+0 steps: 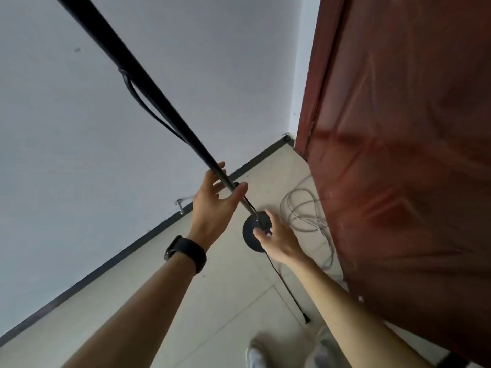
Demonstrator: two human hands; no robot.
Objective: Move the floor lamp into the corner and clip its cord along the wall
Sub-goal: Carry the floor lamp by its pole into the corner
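The black floor lamp pole [148, 83] slants from the top left down to its round black base [249, 235], which rests on the tiled floor near the corner. Its black cord [288, 290] runs from the base toward me and ends in a plug [307, 320]. A loop of the cord [140, 99] hangs along the pole higher up. My left hand [212, 200], with a black watch on the wrist, cups the lower pole between thumb and fingers without closing on it. My right hand [279, 240] hovers over the base with its fingers apart.
A red-brown door [398, 155] stands close on the right. A loose grey cable coil [305, 208] lies on the floor by the door. A dark baseboard [106, 264] runs along the white wall to the corner [288, 138]. A small metal fitting [180, 205] sticks out by the wall.
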